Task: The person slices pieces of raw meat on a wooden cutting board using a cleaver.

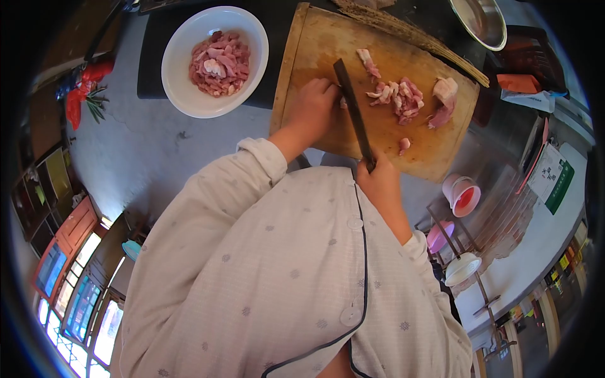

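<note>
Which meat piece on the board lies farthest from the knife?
The chunk at the right of the board; the other pieces all lie nearer the knife.

a pink bucket [449, 187] near a pink basin [440, 238] and a white basin [463, 269], a red bag [76, 103] well apart

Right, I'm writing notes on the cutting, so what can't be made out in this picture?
In the head view:
- Knife: handle mostly hidden by the right hand.
- Left hand: fingertips hidden by the hand itself, so its grip is unclear.
- Metal bowl: cut off by the top edge.
- White bowl: bottom covered by cut meat.
- Green-and-white sheet: print too small.
</note>
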`<move>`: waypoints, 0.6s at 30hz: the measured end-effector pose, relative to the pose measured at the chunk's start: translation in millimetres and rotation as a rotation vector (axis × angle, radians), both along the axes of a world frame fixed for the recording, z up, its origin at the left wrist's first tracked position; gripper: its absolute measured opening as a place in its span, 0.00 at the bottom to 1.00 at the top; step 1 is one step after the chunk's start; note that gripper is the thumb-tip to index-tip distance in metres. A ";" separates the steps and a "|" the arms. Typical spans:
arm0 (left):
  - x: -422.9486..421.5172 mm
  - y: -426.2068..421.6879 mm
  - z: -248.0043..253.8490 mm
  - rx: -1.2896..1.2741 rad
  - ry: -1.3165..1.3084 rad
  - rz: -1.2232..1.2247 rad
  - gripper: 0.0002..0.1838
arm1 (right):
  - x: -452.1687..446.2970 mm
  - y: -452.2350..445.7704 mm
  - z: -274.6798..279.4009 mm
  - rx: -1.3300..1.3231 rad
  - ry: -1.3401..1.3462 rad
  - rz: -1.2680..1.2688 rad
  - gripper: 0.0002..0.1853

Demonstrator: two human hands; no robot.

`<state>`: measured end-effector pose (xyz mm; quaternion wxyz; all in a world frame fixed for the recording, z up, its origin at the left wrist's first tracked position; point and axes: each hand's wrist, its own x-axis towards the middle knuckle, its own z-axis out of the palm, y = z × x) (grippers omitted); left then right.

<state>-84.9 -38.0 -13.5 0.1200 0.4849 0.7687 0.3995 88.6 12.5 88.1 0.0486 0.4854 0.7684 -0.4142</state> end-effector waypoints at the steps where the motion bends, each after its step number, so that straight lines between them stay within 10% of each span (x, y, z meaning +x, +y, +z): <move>1: -1.0 -0.6 -3.2 0.018 -0.007 -0.003 0.08 | -8.2 -2.9 -1.6 0.042 0.041 -0.009 0.10; 18: -15.9 -0.7 -10.1 0.073 -0.067 -0.101 0.06 | -48.1 -2.1 -32.9 0.169 -0.005 -0.038 0.17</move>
